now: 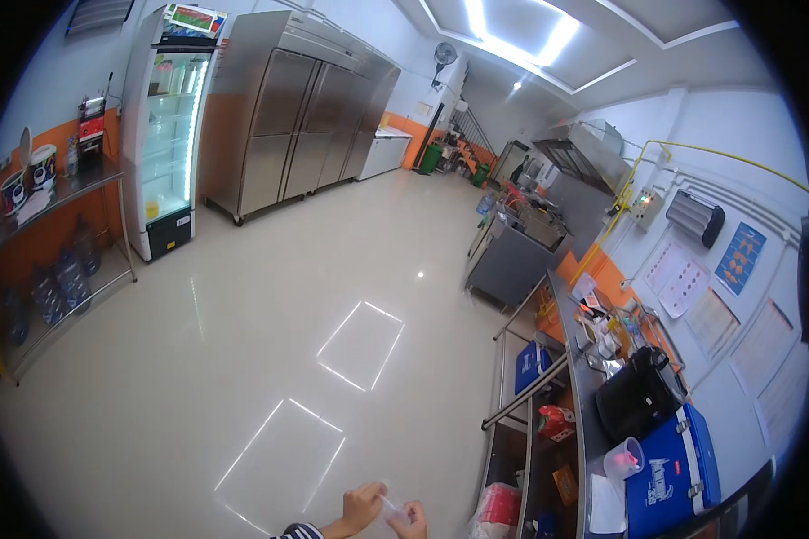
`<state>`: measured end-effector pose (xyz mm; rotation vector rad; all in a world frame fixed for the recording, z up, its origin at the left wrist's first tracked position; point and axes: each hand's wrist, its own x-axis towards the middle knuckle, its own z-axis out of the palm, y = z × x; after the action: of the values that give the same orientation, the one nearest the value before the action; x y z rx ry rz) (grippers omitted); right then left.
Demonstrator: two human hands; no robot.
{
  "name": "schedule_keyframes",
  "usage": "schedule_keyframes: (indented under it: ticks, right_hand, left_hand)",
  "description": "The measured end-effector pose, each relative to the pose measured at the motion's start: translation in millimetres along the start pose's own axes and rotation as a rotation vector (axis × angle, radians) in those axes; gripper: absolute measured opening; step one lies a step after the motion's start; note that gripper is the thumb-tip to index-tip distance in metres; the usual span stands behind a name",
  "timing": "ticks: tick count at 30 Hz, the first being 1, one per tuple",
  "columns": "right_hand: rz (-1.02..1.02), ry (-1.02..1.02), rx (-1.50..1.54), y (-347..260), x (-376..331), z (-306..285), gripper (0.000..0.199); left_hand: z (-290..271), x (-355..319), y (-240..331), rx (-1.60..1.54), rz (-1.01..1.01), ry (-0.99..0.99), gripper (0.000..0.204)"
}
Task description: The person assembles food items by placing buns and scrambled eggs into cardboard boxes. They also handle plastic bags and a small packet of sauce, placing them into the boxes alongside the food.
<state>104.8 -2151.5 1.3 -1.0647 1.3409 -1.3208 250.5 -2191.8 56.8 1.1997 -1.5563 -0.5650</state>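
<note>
Low in the head view, my left hand (362, 506) has its fingers curled and pinches the edge of a small clear plastic piece (392, 510). Close beside it on the right, my right hand (413, 521) is closed on the other side of that same plastic. The piece looks thin and see-through, and its exact kind is too small to make out. A striped dark and white sleeve (298, 532) shows at my left wrist. Both hands are held above the pale floor, apart from the tables.
On the right, a steel table (571, 359) bears a blue cooler box (670, 476), a black pot-like container (640, 395) and a clear tub (624, 460) with something pink inside. Steel refrigerators (288, 126) and a glass-door fridge (166, 144) line the left. A grey cooking station (512, 260) stands farther back.
</note>
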Motion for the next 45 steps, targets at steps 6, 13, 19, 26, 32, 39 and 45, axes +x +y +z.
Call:
schedule_keyframes:
  ticks: [6,13,19,26,32,39,45]
  right_hand:
    - [-0.215,0.413,-0.380,22.3,74.3,8.9,0.021]
    - [-0.099,0.574,-0.118,53.4,93.1,12.6,0.047]
    - [-0.246,0.309,-0.423,25.0,81.2,-28.3,0.053]
    - [-0.041,0.519,0.968,-59.0,42.3,-58.4,0.052]
    - [-0.511,1.413,0.198,-99.1,-32.4,-121.1,0.037]
    - [-0.597,1.623,-0.074,-108.9,-142.3,-243.5,0.026]
    - [-0.513,1.806,-0.516,-102.3,-238.1,-326.3,0.010]
  left_hand:
    - [-0.6,45.1,0.2,-0.030,-0.262,-0.039,0.007]
    - [26.0,37.9,0.4,-0.114,0.315,-0.295,0.021]
    - [24.1,63.4,30.1,-0.077,0.483,-0.312,0.010]
    - [105.3,77.1,51.5,-0.240,0.718,-0.086,0.014]
    - [180.3,-11.4,144.7,-0.503,0.032,-0.435,0.014]
    - [254.3,-132.3,244.4,-0.866,0.113,-0.694,0.010]
    - [314.1,-214.4,277.2,-0.771,0.403,-0.896,0.011]
